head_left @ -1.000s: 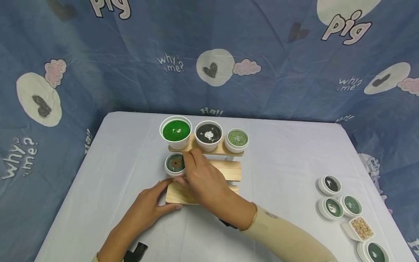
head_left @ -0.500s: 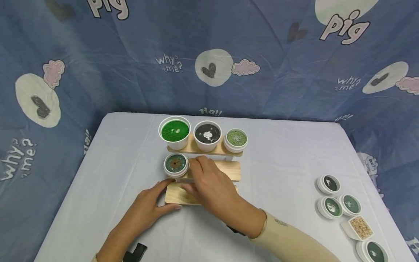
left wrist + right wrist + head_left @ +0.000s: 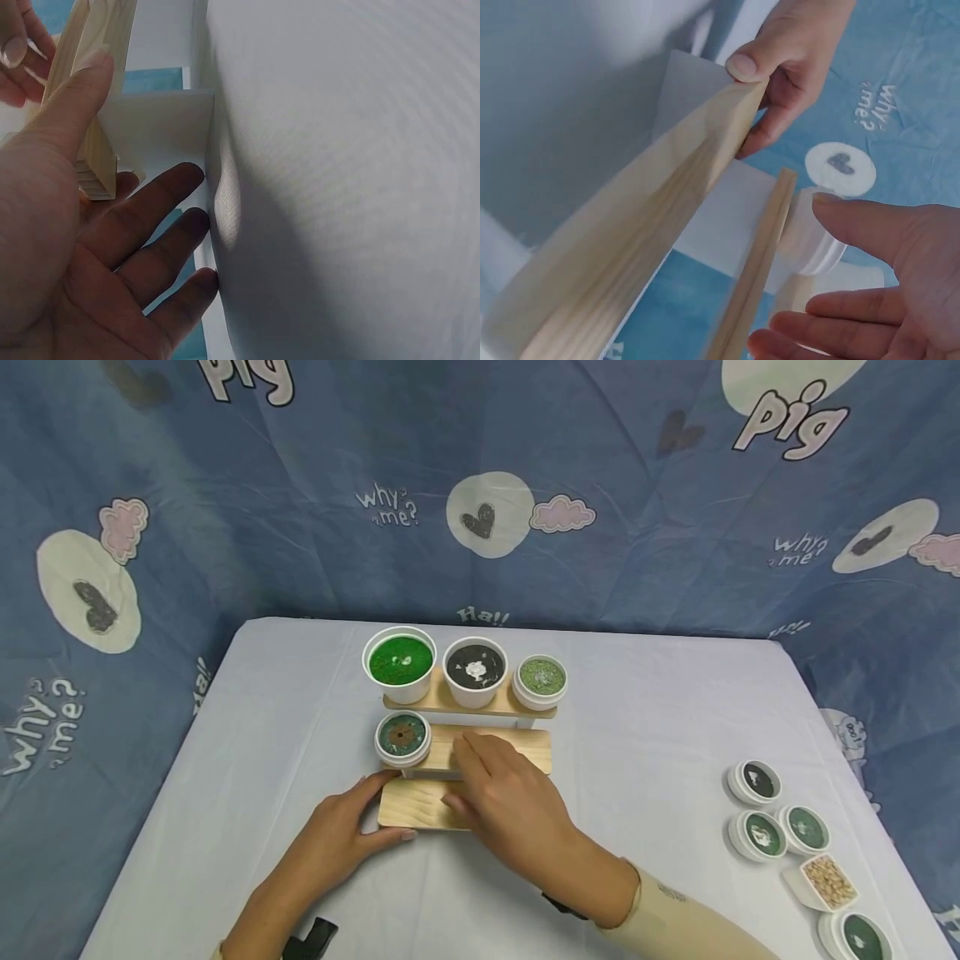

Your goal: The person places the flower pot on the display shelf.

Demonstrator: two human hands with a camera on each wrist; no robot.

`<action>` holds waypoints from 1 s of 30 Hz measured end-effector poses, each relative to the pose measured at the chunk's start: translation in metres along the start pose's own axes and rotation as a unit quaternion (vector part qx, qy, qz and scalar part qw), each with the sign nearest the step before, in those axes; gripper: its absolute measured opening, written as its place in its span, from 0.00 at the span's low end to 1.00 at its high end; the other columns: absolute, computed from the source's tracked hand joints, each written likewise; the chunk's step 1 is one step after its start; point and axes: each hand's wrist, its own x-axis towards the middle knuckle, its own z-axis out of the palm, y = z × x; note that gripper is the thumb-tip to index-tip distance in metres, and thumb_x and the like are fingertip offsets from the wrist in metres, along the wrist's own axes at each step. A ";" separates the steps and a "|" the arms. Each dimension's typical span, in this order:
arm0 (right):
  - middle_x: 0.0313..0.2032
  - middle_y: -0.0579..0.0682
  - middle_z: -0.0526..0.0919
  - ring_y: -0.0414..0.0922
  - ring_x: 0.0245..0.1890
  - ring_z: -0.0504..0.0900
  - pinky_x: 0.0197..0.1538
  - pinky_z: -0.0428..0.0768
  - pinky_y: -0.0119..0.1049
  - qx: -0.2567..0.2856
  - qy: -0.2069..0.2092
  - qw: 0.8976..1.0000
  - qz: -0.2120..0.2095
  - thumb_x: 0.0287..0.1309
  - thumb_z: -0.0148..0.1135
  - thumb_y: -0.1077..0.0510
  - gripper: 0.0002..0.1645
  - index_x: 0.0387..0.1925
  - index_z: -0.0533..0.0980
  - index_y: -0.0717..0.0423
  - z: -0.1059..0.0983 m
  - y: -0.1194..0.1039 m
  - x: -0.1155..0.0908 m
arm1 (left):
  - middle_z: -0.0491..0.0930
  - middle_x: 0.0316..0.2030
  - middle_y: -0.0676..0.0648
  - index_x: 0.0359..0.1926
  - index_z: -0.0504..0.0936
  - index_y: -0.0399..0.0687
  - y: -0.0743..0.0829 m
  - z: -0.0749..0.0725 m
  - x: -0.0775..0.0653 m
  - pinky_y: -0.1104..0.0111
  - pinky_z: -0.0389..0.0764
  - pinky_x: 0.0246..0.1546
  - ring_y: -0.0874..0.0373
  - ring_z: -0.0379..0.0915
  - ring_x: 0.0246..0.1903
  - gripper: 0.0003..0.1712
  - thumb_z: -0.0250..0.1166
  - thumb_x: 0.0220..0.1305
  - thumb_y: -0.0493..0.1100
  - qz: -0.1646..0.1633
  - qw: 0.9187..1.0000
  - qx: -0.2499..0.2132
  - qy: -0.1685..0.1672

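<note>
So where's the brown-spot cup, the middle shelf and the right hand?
Brown-spot cup (image 3: pixel 402 737): head view, the middle of its top.
Middle shelf (image 3: pixel 442 747): head view, its bare wooden top.
Right hand (image 3: pixel 510 797): head view, the back of it.

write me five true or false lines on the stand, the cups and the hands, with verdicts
1. The top shelf bears three cups. True.
2. The right hand is gripping a white cup. False: it holds nothing and is in front of the middle shelf in the head view.
3. The left hand grips the left end of the bottom shelf. True.
4. The small cup stands at the right end of the middle shelf. False: it stands at the left end.
5. The rectangular tub is near round cups on the right of the table. True.
</note>
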 end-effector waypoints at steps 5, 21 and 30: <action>0.55 0.58 0.78 0.51 0.57 0.75 0.62 0.72 0.41 -0.007 -0.002 1.000 0.004 0.48 0.75 0.50 0.39 0.58 0.72 0.66 -0.006 0.006 -0.012 | 0.79 0.55 0.54 0.65 0.70 0.64 0.001 0.000 0.000 0.55 0.77 0.51 0.55 0.76 0.53 0.45 0.69 0.46 0.70 0.000 1.000 0.002 0.003; 0.57 0.59 0.77 0.54 0.61 0.72 0.65 0.68 0.43 -0.051 -0.014 0.997 0.050 0.49 0.75 0.46 0.37 0.55 0.74 0.64 -0.018 0.037 -0.053 | 0.78 0.56 0.54 0.65 0.69 0.65 0.001 0.000 0.000 0.55 0.76 0.53 0.56 0.75 0.53 0.45 0.70 0.46 0.70 -0.005 1.000 0.003 0.003; 0.56 0.63 0.77 0.57 0.62 0.71 0.63 0.70 0.49 -0.063 -0.009 0.992 0.107 0.51 0.72 0.45 0.42 0.59 0.71 0.69 -0.030 0.059 -0.076 | 0.78 0.56 0.54 0.65 0.69 0.64 0.001 0.001 0.000 0.54 0.75 0.53 0.55 0.75 0.54 0.46 0.71 0.45 0.69 -0.011 1.000 0.002 -0.002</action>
